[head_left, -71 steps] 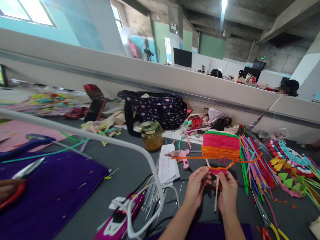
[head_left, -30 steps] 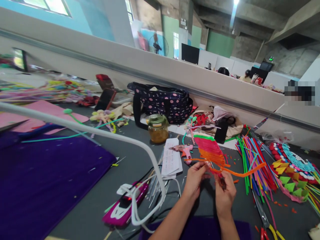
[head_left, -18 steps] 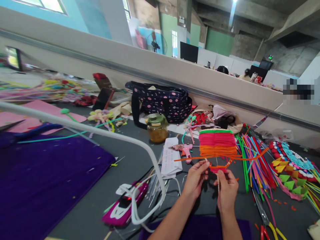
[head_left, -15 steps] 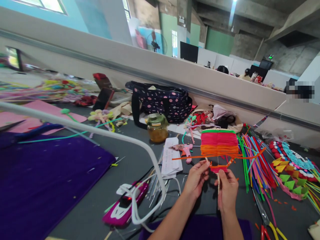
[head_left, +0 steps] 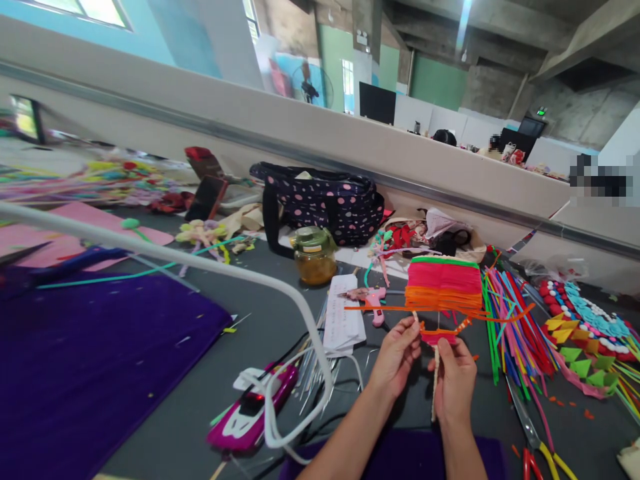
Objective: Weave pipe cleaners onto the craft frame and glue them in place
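Note:
I hold up a small woven fan (head_left: pixel 443 285) of fuzzy craft stems, banded green, pink and orange, with loose orange ends sticking out to both sides. My left hand (head_left: pixel 397 357) pinches its lower left edge. My right hand (head_left: pixel 454 380) grips the pale stick handle (head_left: pixel 435 393) that hangs below the weave. The fan faces me, above the grey table (head_left: pixel 200 413).
A pile of coloured craft stems (head_left: pixel 510 320) lies right of my hands, with scissors (head_left: pixel 530 433) and a felt collage (head_left: pixel 585 327). A pink glue gun (head_left: pixel 370 303), paper slip (head_left: pixel 343 320), jar (head_left: pixel 313 255), polka-dot bag (head_left: pixel 325 207), purple felt (head_left: pixel 90 360) and white lamp arm (head_left: pixel 200 267) lie to the left.
One second ago the fan was turned edge-on and tilted; now it faces me flat. My hands keep the same hold at its base and handle.

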A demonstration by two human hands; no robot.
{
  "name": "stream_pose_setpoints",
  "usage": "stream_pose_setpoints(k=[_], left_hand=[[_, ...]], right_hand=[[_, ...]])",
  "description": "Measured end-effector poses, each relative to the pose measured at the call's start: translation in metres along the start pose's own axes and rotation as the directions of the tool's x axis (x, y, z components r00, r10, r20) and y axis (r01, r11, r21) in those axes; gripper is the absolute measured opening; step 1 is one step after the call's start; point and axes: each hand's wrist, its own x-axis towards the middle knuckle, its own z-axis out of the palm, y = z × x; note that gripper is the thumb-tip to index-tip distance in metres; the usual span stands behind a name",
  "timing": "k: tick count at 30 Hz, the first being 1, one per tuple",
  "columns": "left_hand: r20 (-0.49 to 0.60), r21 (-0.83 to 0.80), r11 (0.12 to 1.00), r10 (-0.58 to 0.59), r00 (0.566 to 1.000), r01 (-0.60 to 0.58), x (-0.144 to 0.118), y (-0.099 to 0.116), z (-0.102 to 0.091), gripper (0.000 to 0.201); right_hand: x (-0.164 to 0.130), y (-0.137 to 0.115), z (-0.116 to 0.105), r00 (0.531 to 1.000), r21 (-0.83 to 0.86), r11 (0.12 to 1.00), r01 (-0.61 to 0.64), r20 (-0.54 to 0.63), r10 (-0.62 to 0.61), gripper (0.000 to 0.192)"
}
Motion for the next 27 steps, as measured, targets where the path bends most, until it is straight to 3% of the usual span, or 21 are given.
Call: stream_pose_setpoints(k=[5, 10, 15, 17, 19, 22, 27], left_hand=[[-0.03, 0.174, 0.975, 0.145, 0.989, -0.137, -0.004, -0.001, 0.001, 0.033], [0.022, 0.363, 0.871, 0.346, 0.938, -0.33, -0.007, -0.002, 0.004, 0.026], [0.075, 0.46, 0.795, 0.409, 0.909, -0.395, -0.005, -0.005, -0.001, 0.022], [0.079, 0.498, 0.764, 0.432, 0.899, -0.411, -0.002, -0.007, -0.005, 0.021], [0.088, 0.531, 0.735, 0.446, 0.891, -0.421, 0.0, -0.007, -0.008, 0.02], [0.095, 0.545, 0.736, 0.421, 0.902, -0.401, 0.0, -0.007, -0.008, 0.017], [0.05, 0.465, 0.815, 0.366, 0.929, -0.346, -0.006, -0.002, 0.0, 0.018]], right_hand=[[-0.005, 0.0, -0.006, 0.968, -0.268, 0.935, 0.233, -0.025, -0.249, 0.026], [-0.009, 0.002, -0.011, 0.876, -0.464, 0.754, 0.464, 0.116, -0.468, 0.02], [-0.007, 0.005, -0.015, 0.737, -0.494, 0.555, 0.67, 0.35, -0.578, 0.015], [-0.005, 0.004, -0.016, 0.672, -0.48, 0.481, 0.734, 0.405, -0.621, 0.011], [-0.005, 0.002, -0.016, 0.636, -0.467, 0.444, 0.765, 0.436, -0.637, 0.01], [-0.005, 0.002, -0.014, 0.66, -0.47, 0.473, 0.745, 0.415, -0.626, 0.01], [-0.006, 0.005, -0.013, 0.777, -0.496, 0.603, 0.625, 0.316, -0.545, 0.016]])
